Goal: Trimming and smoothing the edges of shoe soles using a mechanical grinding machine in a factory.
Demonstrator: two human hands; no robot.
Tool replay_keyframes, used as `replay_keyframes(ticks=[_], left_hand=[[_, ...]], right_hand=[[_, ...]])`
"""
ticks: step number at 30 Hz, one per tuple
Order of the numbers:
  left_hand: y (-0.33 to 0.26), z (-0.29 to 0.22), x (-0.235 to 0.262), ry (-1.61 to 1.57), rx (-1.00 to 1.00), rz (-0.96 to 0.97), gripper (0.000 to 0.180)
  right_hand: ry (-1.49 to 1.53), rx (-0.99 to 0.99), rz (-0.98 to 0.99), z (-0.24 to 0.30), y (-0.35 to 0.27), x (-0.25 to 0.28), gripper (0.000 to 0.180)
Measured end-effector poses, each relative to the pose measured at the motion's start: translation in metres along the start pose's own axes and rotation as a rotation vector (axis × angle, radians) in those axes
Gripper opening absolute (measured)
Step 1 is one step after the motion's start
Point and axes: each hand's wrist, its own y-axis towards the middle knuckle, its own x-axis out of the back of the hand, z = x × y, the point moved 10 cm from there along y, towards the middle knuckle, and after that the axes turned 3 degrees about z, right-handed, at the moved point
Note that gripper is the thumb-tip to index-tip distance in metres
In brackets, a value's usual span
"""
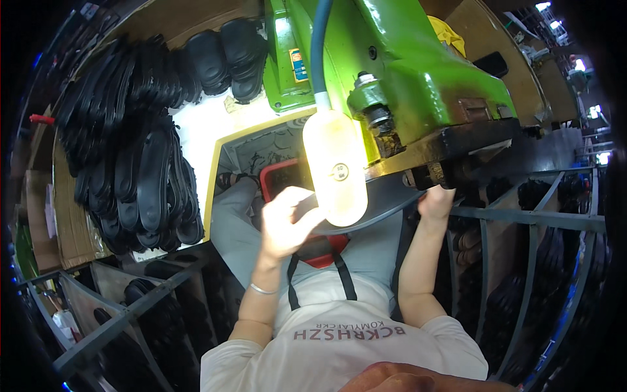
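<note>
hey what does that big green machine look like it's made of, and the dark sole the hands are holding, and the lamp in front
The green machine looks like cast metal under glossy paint: thick rounded body, bright highlights. The dark sole, held between left hand and right hand, seems rubber or foam, matte grey; which one, the look leaves open. The lamp head appears translucent plastic or glass, glowing; its blue neck looks plastic-coated.

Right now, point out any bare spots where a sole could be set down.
One bare patch: the bright white surface between the stacked black soles and the green machine. Both hands crowd the grey sole under the lamp.
</note>
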Motion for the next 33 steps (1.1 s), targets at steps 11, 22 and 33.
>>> replay_keyframes(ticks=[11,22,33], left_hand=[[0.001,0.016,-0.006,-0.299,0.002,-0.089,0.014],[0.006,-0.003,-0.016,-0.012,-0.051,0.081,0.021],[0.006,0.006,-0.022,-0.281,-0.070,-0.062,0.019]], right_hand=[[0.199,-0.128,0.157,-0.036,0.013,0.011,0.024],[0.057,-0.006,0.028,-0.007,0.009,0.015,0.025],[0.204,-0.040,0.056,-0.051,0.025,0.044,0.041]])
